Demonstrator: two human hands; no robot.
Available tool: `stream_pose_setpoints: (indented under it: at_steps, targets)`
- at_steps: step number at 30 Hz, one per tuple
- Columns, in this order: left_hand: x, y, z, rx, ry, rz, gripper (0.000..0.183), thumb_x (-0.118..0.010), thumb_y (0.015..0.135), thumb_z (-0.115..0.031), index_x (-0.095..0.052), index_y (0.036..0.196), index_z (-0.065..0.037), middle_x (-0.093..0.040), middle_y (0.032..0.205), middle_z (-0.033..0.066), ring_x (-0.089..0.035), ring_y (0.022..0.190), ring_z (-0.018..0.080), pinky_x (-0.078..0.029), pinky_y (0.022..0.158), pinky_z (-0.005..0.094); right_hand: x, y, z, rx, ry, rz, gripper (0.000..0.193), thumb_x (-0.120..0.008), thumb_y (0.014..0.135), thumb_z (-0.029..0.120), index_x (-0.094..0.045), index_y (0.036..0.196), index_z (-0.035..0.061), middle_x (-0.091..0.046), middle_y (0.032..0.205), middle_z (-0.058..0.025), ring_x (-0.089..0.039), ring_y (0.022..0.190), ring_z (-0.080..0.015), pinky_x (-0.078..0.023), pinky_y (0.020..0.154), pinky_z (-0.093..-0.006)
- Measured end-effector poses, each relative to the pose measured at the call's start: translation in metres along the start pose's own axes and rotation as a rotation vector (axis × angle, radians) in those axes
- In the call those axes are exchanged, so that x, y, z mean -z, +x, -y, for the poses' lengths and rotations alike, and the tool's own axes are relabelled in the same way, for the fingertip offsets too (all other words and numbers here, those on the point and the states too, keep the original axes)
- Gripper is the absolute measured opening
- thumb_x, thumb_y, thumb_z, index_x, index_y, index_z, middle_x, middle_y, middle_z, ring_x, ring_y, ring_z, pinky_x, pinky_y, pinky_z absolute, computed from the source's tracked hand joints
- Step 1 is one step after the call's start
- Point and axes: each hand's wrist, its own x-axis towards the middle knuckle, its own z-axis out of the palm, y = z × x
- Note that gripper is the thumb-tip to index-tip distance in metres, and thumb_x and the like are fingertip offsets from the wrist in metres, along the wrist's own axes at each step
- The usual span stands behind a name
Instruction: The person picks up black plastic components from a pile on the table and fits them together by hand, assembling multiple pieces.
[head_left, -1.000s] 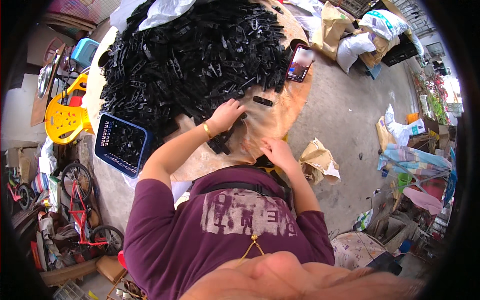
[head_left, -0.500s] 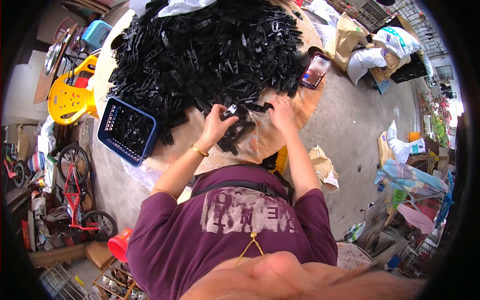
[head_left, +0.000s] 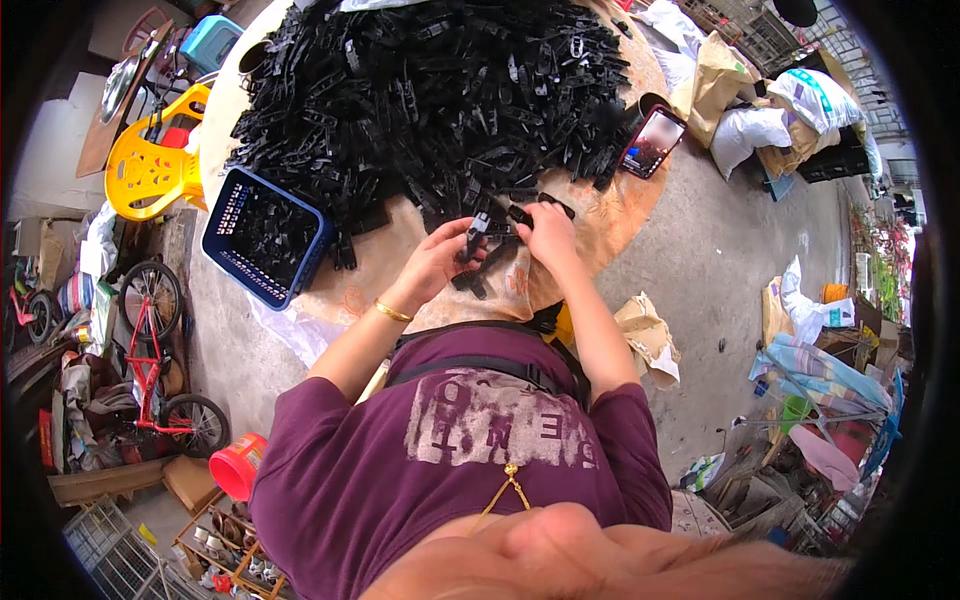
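Note:
My left hand (head_left: 440, 262) is closed on a narrow black plastic clip-like piece (head_left: 476, 232) with a pale, shiny top, held upright between thumb and fingers. Close by on the right, my right hand (head_left: 551, 236) pinches another dark strip-shaped piece (head_left: 520, 215); its exact kind is too small to make out. Beyond both hands spreads a big heap of similar black plastic pieces (head_left: 420, 110) on the round cloth-covered table (head_left: 375, 262). A few loose black pieces (head_left: 472, 283) lie on the cloth just below my hands.
Left of the heap, a blue plastic basket (head_left: 322, 262) holds more black pieces. A phone (head_left: 653, 143) stands at the table's right edge. Around the table are a yellow chair (head_left: 150, 165), a red bicycle (head_left: 148, 375), a red bucket (head_left: 236, 466) and stacked sacks (head_left: 750, 137).
My left hand has shifted slightly right and turned, bringing its piece more upright. My right hand has moved a little down and left, closer to it. The view has shifted slightly.

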Motion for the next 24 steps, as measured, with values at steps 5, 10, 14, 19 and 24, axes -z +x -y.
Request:
stream_pose_setpoints:
  at_steps: [5,10,14,19,24]
  targets:
    - [-0.014,-0.006,-0.002,-0.002,0.046,-0.005,0.038,-0.052,0.087,-0.011,-0.043,0.123,-0.005,-0.057,0.104,0.0077,-0.058,0.091,0.0174,-0.049,0.075,0.0294,0.001,-0.035,0.001,-0.196,1.166,0.264,0.027,-0.056,0.084,0.016,-0.057,0.106,0.0009,-0.062,0.093,-0.0064,-0.057,0.085,-0.0151,-0.046,0.074,-0.0264]
    - [0.003,-0.007,0.007,0.081,0.342,-0.028,0.032,-0.058,0.083,-0.010,-0.053,0.114,-0.003,-0.061,0.091,0.0031,-0.059,0.076,0.0090,-0.047,0.066,0.0211,0.026,-0.068,0.042,-0.066,1.156,0.234,0.027,-0.047,0.092,0.020,-0.056,0.111,0.0022,-0.060,0.076,-0.0010,-0.049,0.060,-0.0032,-0.041,0.054,-0.0168]
    - [-0.013,-0.012,0.005,0.012,0.586,-0.042,0.029,-0.055,0.084,-0.006,-0.052,0.113,0.000,-0.060,0.094,0.0047,-0.058,0.077,0.0091,-0.048,0.067,0.0221,0.016,-0.080,0.040,-0.161,1.170,0.171,0.026,-0.047,0.092,0.020,-0.057,0.108,0.0025,-0.061,0.075,-0.0013,-0.048,0.056,-0.0028,-0.039,0.051,-0.0160]
    - [-0.019,-0.021,0.005,0.041,0.535,-0.084,0.033,-0.045,0.082,0.003,-0.051,0.115,0.002,-0.059,0.096,0.0061,-0.059,0.082,0.0113,-0.049,0.078,0.0234,0.018,-0.087,0.047,-0.112,1.097,0.107,0.022,-0.050,0.090,0.018,-0.060,0.102,0.0031,-0.060,0.072,-0.0006,-0.046,0.055,-0.0022,-0.039,0.050,-0.0157]
    - [-0.021,-0.023,0.013,-0.043,0.774,-0.058,0.035,-0.043,0.081,0.005,-0.049,0.116,0.004,-0.059,0.096,0.0070,-0.058,0.085,0.0111,-0.049,0.077,0.0231,0.021,-0.087,0.059,0.067,0.756,-0.095,0.018,-0.055,0.086,0.015,-0.061,0.097,0.0021,-0.062,0.076,-0.0105,-0.057,0.062,-0.0182,-0.045,0.056,-0.0259]
